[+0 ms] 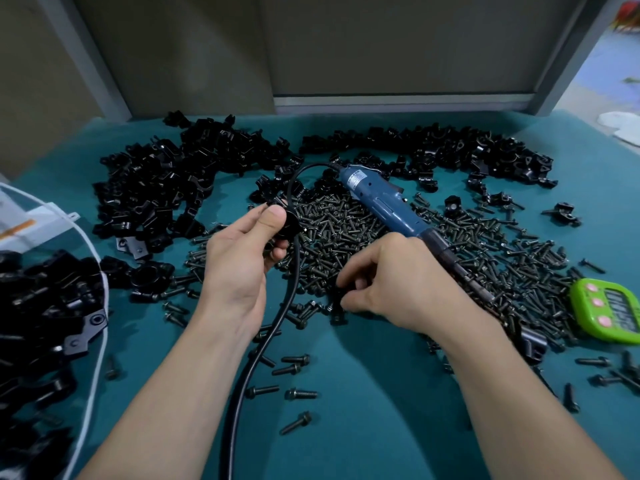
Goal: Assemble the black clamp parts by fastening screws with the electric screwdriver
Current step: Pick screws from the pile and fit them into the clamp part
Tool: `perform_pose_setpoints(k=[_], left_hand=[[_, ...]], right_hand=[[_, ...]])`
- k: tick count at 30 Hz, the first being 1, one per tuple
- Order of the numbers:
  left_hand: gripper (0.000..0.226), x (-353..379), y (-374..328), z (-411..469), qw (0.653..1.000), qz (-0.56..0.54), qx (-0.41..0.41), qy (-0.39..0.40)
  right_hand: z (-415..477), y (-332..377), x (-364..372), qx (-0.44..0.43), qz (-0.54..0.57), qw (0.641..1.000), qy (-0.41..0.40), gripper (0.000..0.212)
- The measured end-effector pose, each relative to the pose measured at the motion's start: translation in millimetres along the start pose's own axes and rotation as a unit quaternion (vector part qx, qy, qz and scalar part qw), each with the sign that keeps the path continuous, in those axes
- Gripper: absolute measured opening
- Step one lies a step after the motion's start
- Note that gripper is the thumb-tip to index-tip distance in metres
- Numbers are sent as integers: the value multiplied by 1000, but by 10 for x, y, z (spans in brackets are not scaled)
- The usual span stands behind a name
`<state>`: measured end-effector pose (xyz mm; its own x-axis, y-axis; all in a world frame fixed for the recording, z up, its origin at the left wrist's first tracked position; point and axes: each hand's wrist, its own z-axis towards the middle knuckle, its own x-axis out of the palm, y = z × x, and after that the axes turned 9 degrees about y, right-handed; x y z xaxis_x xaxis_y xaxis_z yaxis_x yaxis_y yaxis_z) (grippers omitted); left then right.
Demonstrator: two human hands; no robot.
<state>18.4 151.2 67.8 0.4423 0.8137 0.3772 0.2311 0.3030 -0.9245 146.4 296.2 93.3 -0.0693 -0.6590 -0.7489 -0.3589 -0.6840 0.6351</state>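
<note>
Left hand (239, 261) around clamp part (290, 224), right hand's (398, 278) pinch among screws (346, 230)

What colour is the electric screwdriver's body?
The electric screwdriver body is blue, its nose black; seen in the head view.

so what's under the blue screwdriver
The screw pile lies beneath the electric screwdriver; whatever sits directly under its body is hidden.
</note>
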Motion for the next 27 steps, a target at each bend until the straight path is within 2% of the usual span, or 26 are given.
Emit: perform_pose_setpoints(k=[4,10,17,24,27], left_hand=[[24,-7,4,1,1000,6,-1,8],[37,-2,14,6,1000,18,1,14],[29,16,28,-6,999,28,9,28],[26,32,52,-2,998,51,21,32],[26,32,64,4,997,59,28,38]], right_hand=[[27,20,72,5,-7,1000,-17,20],[28,66,136,11,-62,998,-19,15],[-8,62,127,28,-100,994,-40,25],[-17,78,150,3,-78,997,-17,21],[-29,53,102,7,-13,1000,-11,20]])
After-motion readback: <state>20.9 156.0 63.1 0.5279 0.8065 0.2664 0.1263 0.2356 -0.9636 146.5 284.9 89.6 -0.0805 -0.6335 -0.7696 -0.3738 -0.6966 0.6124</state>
